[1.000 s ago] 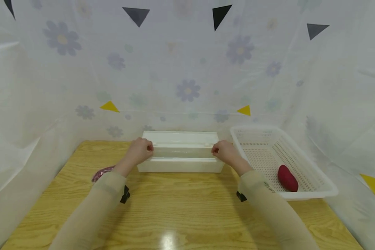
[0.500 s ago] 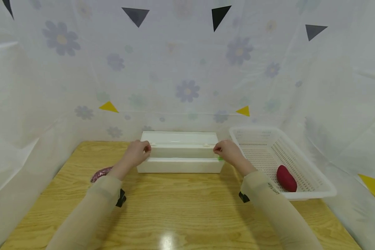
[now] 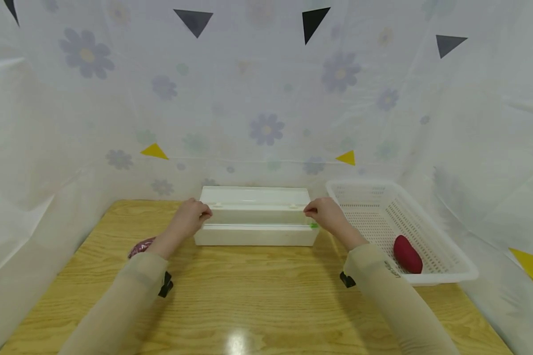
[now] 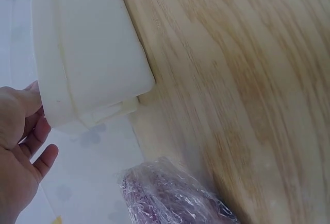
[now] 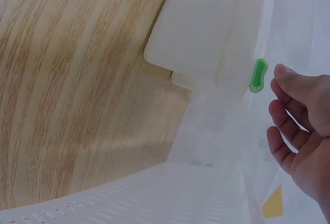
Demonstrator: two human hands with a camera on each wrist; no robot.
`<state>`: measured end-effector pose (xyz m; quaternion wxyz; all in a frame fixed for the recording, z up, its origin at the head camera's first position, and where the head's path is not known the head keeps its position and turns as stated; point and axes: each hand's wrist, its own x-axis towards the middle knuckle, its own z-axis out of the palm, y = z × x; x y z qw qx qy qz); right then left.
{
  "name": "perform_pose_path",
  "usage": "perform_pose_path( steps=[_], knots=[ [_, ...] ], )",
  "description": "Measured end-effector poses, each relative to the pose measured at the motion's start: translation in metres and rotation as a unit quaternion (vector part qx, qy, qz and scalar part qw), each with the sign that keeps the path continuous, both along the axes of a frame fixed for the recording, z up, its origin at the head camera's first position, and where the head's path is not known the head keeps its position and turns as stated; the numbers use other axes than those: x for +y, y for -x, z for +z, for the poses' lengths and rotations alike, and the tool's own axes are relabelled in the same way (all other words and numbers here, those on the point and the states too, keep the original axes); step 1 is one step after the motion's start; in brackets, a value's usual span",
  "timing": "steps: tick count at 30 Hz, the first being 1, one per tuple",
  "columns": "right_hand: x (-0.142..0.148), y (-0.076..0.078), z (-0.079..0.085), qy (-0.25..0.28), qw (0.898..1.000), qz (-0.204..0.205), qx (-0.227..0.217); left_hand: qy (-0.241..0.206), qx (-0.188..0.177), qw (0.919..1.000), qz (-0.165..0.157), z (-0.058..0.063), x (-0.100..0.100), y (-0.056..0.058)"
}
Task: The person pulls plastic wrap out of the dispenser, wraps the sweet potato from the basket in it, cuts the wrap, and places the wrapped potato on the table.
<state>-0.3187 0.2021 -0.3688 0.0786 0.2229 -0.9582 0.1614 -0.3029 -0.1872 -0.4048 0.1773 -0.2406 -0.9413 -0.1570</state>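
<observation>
A long white box, which looks like a cling film dispenser, lies crosswise at the back of the table. A small green slider sits at its right end. My left hand is at the box's left end, thumb and fingertips drawn together; in the left wrist view its fingers overlap the box edge. At the other end, my right hand has thumb and forefinger together beside the slider, its other fingers loosely bent. I cannot tell whether clear film lies between the fingertips of either hand.
A white perforated basket stands at the right, holding a dark-red oval thing like a sweet potato. Left of the box, near my left forearm, lies a purplish thing wrapped in clear film. A flowered white sheet hangs behind the table.
My left hand has shifted left, away from the box's middle, and my right hand slightly right. The green slider, hidden a second ago, now shows beside the right hand.
</observation>
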Motion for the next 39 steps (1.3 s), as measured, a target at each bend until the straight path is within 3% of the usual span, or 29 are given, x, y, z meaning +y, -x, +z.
perform_pose_path(
  steps=[6,13,24,39],
  knots=[
    [0.002,-0.002,0.002,0.015,0.999,0.006,0.028,0.001,0.018,0.9995,0.025,0.005,0.0,-0.006],
    [0.005,-0.003,0.003,0.022,0.999,-0.003,0.03,0.008,0.037,0.9981,0.049,0.01,0.0,-0.008],
    [0.008,-0.008,0.012,0.024,0.999,-0.01,0.045,-0.035,0.026,0.9984,0.036,0.024,-0.002,-0.015],
    [0.006,-0.015,0.022,0.026,0.998,-0.001,0.056,-0.047,0.021,0.998,0.037,0.046,-0.009,-0.021]
  ],
)
